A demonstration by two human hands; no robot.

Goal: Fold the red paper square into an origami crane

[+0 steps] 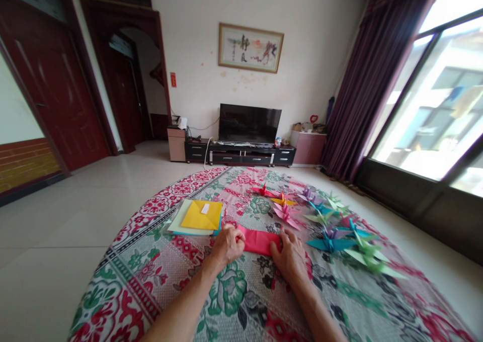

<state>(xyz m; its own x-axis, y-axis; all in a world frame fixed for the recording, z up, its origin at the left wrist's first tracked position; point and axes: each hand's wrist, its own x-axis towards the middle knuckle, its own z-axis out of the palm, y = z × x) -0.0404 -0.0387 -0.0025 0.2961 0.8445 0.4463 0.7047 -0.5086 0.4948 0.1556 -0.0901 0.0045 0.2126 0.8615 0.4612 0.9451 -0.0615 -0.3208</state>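
Observation:
A red sheet of origami paper (pixel 259 241), folded into a long strip, lies on the patterned tablecloth between my hands. My left hand (pixel 228 244) is closed on the strip's left end, with its fingers curled in. At the opposite end my right hand (pixel 290 251) grips the paper between thumb and fingers. Left of my left hand is a stack of coloured paper squares (pixel 202 215), with a yellow one on top bearing a small white piece. Several folded paper cranes (pixel 331 241) in blue, green, pink, purple and other colours stand to the right.
The round table (pixel 241 302) carries a flowered cloth. Beyond it, a television (pixel 250 124) rests on a low cabinet (pixel 241 156) against the wall. Dark curtains (pixel 362 90) and a large window are at right; wooden doors (pixel 56 80) are at left.

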